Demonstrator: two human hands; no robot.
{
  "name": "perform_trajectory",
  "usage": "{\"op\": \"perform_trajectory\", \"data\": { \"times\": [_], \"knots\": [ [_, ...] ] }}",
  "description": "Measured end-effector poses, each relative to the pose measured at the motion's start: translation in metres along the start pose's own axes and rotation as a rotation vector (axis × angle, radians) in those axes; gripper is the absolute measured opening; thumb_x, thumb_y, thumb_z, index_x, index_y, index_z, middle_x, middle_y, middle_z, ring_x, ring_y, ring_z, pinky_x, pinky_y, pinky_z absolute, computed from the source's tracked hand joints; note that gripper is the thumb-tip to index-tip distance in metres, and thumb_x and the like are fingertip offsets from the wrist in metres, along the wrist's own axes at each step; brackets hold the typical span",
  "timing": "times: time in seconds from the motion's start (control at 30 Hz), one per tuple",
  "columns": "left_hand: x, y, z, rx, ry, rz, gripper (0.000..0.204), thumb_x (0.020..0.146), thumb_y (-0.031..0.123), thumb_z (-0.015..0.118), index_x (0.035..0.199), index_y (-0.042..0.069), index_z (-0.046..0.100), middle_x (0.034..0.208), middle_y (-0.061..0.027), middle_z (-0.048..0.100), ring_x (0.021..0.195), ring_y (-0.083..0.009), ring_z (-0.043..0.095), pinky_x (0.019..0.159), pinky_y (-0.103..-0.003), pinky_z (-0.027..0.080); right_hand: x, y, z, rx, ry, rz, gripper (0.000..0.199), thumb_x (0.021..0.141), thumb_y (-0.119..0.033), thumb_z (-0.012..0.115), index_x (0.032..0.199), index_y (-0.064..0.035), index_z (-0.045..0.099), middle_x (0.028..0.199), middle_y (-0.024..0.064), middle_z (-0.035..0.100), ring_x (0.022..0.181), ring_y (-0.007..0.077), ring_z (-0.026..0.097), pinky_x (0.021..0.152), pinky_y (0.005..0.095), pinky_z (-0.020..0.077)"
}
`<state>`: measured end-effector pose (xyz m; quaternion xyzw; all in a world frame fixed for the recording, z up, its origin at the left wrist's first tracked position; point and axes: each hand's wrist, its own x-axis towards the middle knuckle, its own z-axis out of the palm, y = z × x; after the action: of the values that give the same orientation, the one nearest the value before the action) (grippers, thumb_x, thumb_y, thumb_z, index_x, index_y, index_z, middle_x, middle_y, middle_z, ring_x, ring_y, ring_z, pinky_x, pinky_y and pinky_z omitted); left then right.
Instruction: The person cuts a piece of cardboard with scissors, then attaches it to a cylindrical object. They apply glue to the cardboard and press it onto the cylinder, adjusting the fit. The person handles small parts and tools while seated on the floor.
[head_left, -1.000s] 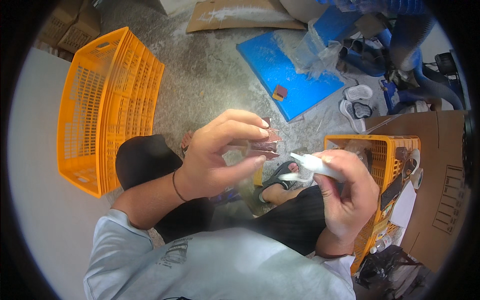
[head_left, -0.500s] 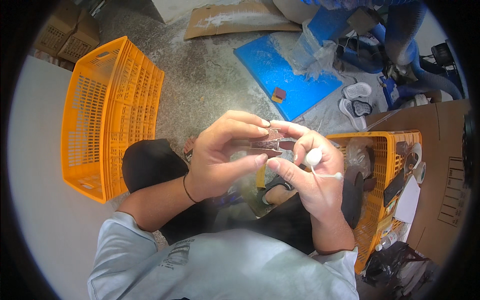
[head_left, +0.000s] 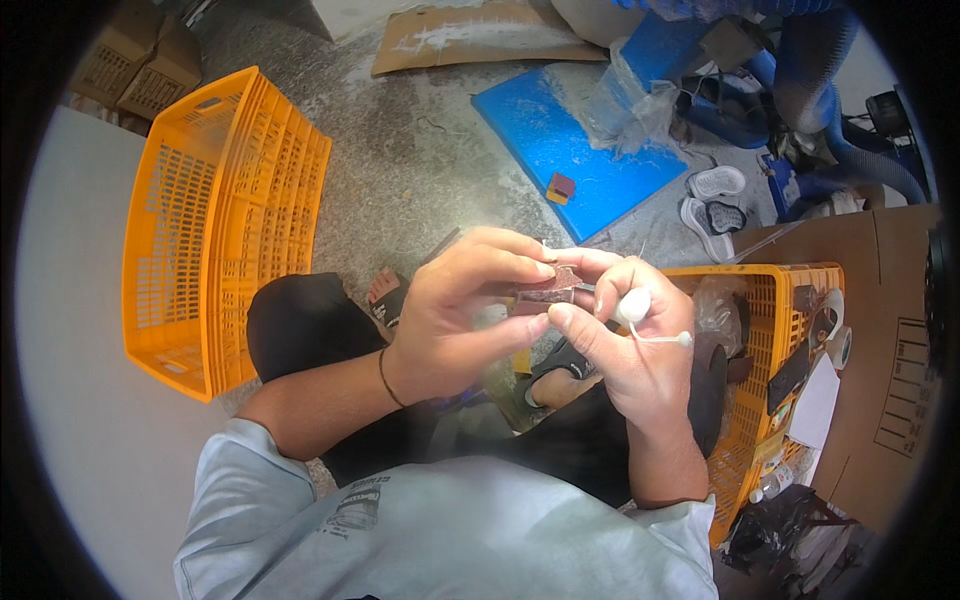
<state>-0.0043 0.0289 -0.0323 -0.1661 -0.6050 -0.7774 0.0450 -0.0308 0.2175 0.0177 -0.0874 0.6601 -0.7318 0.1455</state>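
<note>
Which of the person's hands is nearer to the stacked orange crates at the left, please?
Left. The left hand is to the right of the stacked orange crates; the right hand is farther right, beyond it.

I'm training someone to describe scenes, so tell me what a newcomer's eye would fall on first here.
Probably the stack of orange crates at the left and the bright blue board on the floor, upper right of centre. Then, in the middle, the left hand and right hand meet at a small reddish-brown piece, with a white bottle tucked in the right one.
</note>
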Motion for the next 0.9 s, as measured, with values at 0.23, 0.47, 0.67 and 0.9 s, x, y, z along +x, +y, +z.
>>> {"op": "perform_trajectory", "data": {
  "times": [0.23, 0.47, 0.67, 0.9],
  "knots": [
    [0.001, -0.003, -0.002, 0.097, -0.015, 0.059, 0.037, 0.082, -0.008, 0.073, 0.117, -0.003, 0.062, 0.127, -0.0157, 0.056, 0.114, -0.0228, 0.066, 0.096, -0.035, 0.058, 0.002, 0.0, 0.001, 0.014, 0.002, 0.021, 0.023, 0.083, -0.001, 0.074, 0.074, -0.004, 0.053, 0.121, 0.0203, 0.069, 0.099, 0.0151, 0.065, 0.085, 0.0302, 0.0525],
    [0.0, 0.006, -0.005, 0.078, -0.073, 0.01, 0.035, 0.086, -0.01, 0.068, 0.118, -0.001, 0.061, 0.133, -0.0155, 0.052, 0.124, -0.0205, 0.054, 0.102, -0.034, 0.048, 0.002, 0.001, 0.002, 0.022, -0.005, -0.017, 0.026, 0.082, -0.001, 0.076, 0.074, -0.0049, 0.051, 0.121, 0.0192, 0.069, 0.099, 0.0146, 0.065, 0.085, 0.0299, 0.0519],
    [0.0, 0.006, -0.005, 0.034, -0.067, 0.006, 0.031, 0.088, -0.009, 0.065, 0.117, -0.002, 0.061, 0.132, -0.0165, 0.054, 0.122, -0.0218, 0.057, 0.103, -0.035, 0.048, 0.0, 0.001, 0.0, -0.054, -0.006, -0.055, 0.027, 0.082, -0.001, 0.076, 0.074, -0.0053, 0.051, 0.12, 0.018, 0.07, 0.099, 0.0141, 0.064, 0.084, 0.0294, 0.0512],
    [0.002, 0.0, -0.005, -0.067, -0.021, -0.039, 0.029, 0.088, -0.01, 0.063, 0.117, -0.005, 0.063, 0.125, -0.015, 0.057, 0.118, -0.0237, 0.064, 0.104, -0.037, 0.052, 0.005, 0.005, 0.0, -0.056, 0.02, -0.01, 0.028, 0.081, -0.001, 0.075, 0.069, -0.005, 0.05, 0.118, 0.0178, 0.071, 0.096, 0.0148, 0.065, 0.082, 0.0302, 0.0519]
  ]
}}
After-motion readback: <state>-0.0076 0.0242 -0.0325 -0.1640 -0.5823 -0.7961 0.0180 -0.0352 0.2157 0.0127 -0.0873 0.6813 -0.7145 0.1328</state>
